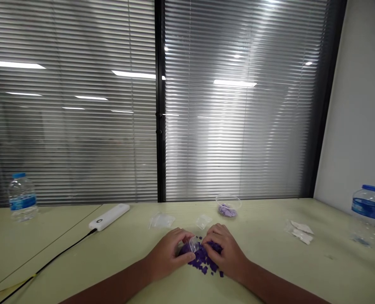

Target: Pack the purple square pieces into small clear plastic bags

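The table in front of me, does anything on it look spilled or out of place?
Possibly the dark purple pieces: they lie loose on the tabletop between your left hand and right hand, a few straying toward you, while the paler bits sit inside a clear bowl. Whether that's a spill, I can't tell.

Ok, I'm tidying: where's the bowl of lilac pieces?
In the head view, the clear bowl stands right of centre, near the blinds, beyond the right hand.
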Action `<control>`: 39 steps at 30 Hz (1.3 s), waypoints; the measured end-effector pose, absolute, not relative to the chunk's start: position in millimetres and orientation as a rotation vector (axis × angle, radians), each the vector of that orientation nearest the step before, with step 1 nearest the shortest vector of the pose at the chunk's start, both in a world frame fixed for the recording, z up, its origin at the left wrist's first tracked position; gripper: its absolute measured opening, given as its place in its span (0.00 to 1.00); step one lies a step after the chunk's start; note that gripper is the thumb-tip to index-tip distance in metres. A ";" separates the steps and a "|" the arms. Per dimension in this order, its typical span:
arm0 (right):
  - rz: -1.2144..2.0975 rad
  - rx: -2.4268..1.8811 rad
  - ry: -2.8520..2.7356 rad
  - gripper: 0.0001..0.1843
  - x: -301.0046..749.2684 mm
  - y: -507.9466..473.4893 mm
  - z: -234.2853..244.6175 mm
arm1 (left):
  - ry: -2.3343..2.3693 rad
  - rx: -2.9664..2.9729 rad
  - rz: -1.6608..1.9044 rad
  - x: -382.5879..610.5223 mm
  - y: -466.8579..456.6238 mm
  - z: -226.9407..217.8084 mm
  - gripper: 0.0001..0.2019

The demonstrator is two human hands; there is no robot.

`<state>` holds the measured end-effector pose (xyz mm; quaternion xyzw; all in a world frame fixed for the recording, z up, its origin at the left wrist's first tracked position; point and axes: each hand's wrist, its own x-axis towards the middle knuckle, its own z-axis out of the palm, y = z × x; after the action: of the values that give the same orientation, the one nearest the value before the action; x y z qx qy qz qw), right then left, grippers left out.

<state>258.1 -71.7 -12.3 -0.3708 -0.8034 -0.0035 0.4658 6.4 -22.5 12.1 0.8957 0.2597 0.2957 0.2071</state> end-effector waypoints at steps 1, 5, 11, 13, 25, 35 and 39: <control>-0.022 -0.890 -1.959 0.07 257.8 -72.9 -11.7 | 0.735 2.485 0.813 6.2 -22.8 11.9 0.15; -0.108 -0.847 -1.969 0.08 254.2 -76.0 -11.1 | 0.735 2.471 0.770 5.0 -23.4 11.8 0.17; -0.040 -1.026 -1.911 0.10 256.4 -67.4 -14.4 | 0.741 2.431 0.756 3.7 -23.2 13.1 0.17; 0.021 -1.084 -1.883 0.10 258.8 -63.7 -16.7 | 0.752 2.419 0.756 3.9 -23.3 13.2 0.17; 0.149 -0.976 -2.111 0.15 256.3 -70.0 -17.1 | 0.694 2.416 0.908 6.5 -16.3 12.0 0.15; -0.012 -0.837 -2.012 0.06 257.3 -72.5 -11.1 | 0.686 2.519 0.775 4.9 -20.1 9.7 0.16; -0.118 -0.828 -2.068 0.12 255.0 -76.1 -9.1 | 0.641 2.572 0.752 5.1 -23.2 12.8 0.13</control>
<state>255.0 -76.1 -9.1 -0.3334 -0.8325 -0.0475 0.4400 5.1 -23.2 12.8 0.9161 0.2285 0.2678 0.1920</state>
